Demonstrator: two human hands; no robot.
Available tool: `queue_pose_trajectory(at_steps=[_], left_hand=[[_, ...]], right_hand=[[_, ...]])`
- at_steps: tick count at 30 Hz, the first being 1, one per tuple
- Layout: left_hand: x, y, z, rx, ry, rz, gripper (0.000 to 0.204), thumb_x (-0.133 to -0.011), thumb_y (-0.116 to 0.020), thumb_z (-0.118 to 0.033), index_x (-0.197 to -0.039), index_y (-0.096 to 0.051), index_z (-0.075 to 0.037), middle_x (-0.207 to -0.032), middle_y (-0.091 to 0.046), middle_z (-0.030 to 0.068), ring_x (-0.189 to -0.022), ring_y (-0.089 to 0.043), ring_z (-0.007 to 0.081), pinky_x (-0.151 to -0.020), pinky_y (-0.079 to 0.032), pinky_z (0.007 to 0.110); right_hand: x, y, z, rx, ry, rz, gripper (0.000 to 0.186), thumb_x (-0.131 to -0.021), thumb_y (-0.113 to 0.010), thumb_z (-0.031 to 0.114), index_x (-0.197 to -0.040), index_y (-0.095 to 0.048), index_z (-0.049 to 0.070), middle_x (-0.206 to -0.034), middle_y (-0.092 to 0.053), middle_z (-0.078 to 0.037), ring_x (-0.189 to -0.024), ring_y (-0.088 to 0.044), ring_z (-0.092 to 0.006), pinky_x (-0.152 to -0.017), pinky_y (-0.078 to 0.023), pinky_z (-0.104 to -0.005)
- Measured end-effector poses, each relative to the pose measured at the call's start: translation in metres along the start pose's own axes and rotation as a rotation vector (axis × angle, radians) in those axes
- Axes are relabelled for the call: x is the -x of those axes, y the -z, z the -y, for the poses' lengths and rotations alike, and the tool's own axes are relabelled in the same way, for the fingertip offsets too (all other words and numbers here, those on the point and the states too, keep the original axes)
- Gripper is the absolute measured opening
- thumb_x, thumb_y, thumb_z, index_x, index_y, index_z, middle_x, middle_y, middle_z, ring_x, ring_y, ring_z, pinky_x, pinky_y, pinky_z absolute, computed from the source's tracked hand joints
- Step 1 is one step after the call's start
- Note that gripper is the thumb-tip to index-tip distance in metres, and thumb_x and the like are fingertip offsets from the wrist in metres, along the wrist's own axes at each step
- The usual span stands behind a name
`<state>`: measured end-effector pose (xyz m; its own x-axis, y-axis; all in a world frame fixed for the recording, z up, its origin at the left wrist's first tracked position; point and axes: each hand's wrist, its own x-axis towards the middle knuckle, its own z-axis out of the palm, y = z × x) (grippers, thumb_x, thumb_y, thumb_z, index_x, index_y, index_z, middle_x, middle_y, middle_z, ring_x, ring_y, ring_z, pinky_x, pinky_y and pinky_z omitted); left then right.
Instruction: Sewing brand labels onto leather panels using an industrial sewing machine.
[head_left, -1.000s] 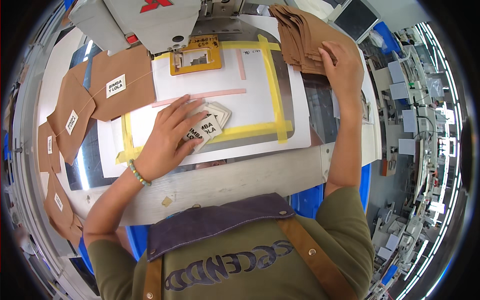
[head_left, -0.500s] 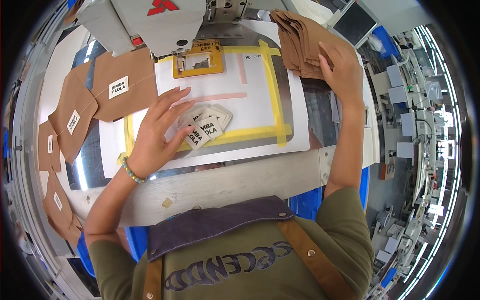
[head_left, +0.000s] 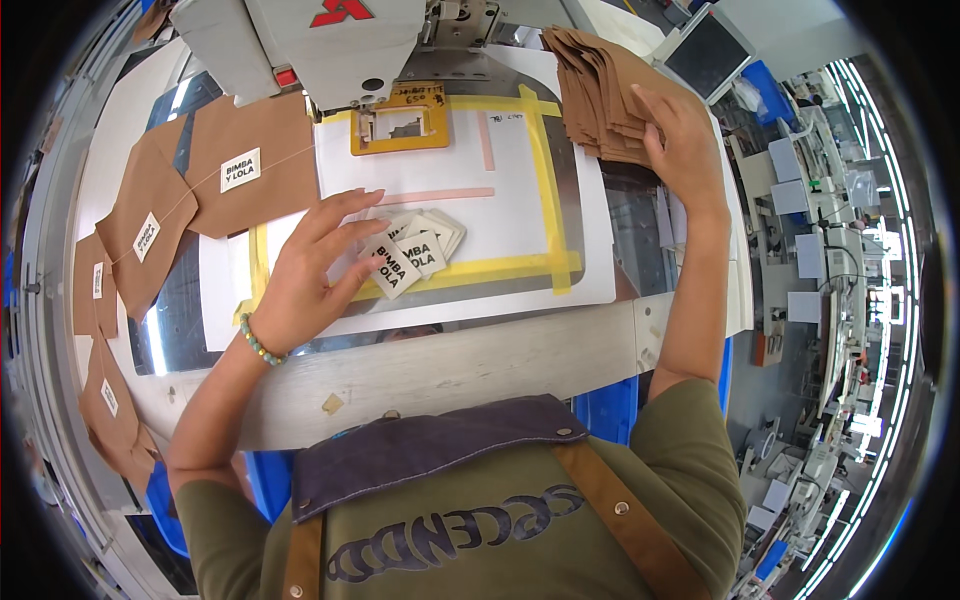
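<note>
My left hand (head_left: 318, 262) hovers with fingers spread beside a small pile of white square labels with black lettering (head_left: 422, 252). Its thumb tip reaches the edge of the nearest label (head_left: 394, 268). On the far right, my right hand (head_left: 682, 142) rests at the near edge of a fanned stack of brown cut pieces (head_left: 600, 92), thumb and fingers apart. Nothing is gripped in it that I can see. Between the hands lies a white template sheet (head_left: 400, 172) edged with yellow tape.
A sewing machine head (head_left: 335, 45) stands over a yellow clamp frame (head_left: 402, 140) at the back. Brown pieces bearing sewn labels (head_left: 250, 195) trail down the left, linked by thread. A screen (head_left: 708, 52) stands at the far right; blue bins (head_left: 608, 408) sit below the table edge.
A blurred label by my left fingers now lies sharp on the pile. My left fingers have lowered slightly. My right hand has shifted slightly on the brown stack.
</note>
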<state>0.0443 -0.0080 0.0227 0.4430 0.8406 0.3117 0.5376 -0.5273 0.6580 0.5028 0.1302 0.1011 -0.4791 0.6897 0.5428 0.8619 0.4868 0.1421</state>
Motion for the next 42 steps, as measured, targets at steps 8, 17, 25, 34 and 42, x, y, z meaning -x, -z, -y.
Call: queue_pose_trajectory(at_steps=[8, 17, 25, 34, 42], left_hand=[[-0.007, 0.008, -0.003, -0.044, -0.038, -0.006, 0.040, -0.093, -0.079, -0.003, -0.133, -0.075, -0.004, -0.157, -0.064, 0.0160, -0.150, -0.054, 0.0386, -0.124, -0.045, 0.049], [-0.052, -0.010, -0.014, 0.033, -0.127, -0.026, 0.052, -0.091, -0.082, -0.004, -0.142, -0.071, -0.005, -0.154, -0.066, 0.0126, -0.135, -0.065, 0.0355, -0.113, -0.055, 0.044], [-0.096, -0.041, 0.013, -0.104, -0.265, -0.059, 0.038, -0.091, -0.080, -0.006, -0.129, -0.072, -0.005, -0.125, -0.074, 0.0120, -0.111, -0.072, 0.0340, -0.094, -0.061, 0.043], [-0.074, -0.008, 0.045, -0.359, -0.304, -0.065, 0.018, -0.085, -0.076, -0.003, -0.103, -0.075, -0.005, -0.104, -0.074, 0.0075, -0.097, -0.072, 0.0290, -0.084, -0.061, 0.042], [-0.023, 0.029, 0.077, -0.558, -0.190, -0.066, 0.028, -0.084, -0.077, 0.000, -0.111, -0.078, -0.004, -0.114, -0.076, 0.0065, -0.106, -0.071, 0.0286, -0.094, -0.061, 0.041]], right_hand=[[-0.031, -0.007, -0.036, -0.335, -0.577, -0.204, 0.028, -0.110, -0.069, 0.023, -0.119, -0.080, -0.001, -0.115, -0.082, -0.017, -0.098, -0.078, -0.0293, -0.088, -0.058, -0.0355], [-0.029, -0.048, 0.083, -0.089, 0.261, -0.044, 0.013, -0.093, -0.069, 0.010, -0.102, -0.078, 0.008, -0.100, -0.075, -0.008, -0.092, -0.070, -0.0294, -0.079, -0.058, -0.0420], [0.003, -0.073, 0.166, -0.326, 0.355, 0.035, 0.014, -0.086, -0.073, 0.011, -0.100, -0.077, 0.010, -0.096, -0.070, -0.001, -0.091, -0.069, -0.0225, -0.076, -0.058, -0.0377], [0.021, -0.070, 0.141, -0.255, 0.266, 0.074, 0.026, -0.089, -0.076, 0.009, -0.115, -0.081, 0.006, -0.116, -0.081, -0.004, -0.106, -0.074, -0.0244, -0.086, -0.060, -0.0397], [0.021, -0.071, 0.151, -0.379, 0.247, 0.284, 0.045, -0.104, -0.072, 0.027, -0.145, -0.069, 0.009, -0.157, -0.062, -0.008, -0.149, -0.053, -0.0304, -0.124, -0.042, -0.0496]])
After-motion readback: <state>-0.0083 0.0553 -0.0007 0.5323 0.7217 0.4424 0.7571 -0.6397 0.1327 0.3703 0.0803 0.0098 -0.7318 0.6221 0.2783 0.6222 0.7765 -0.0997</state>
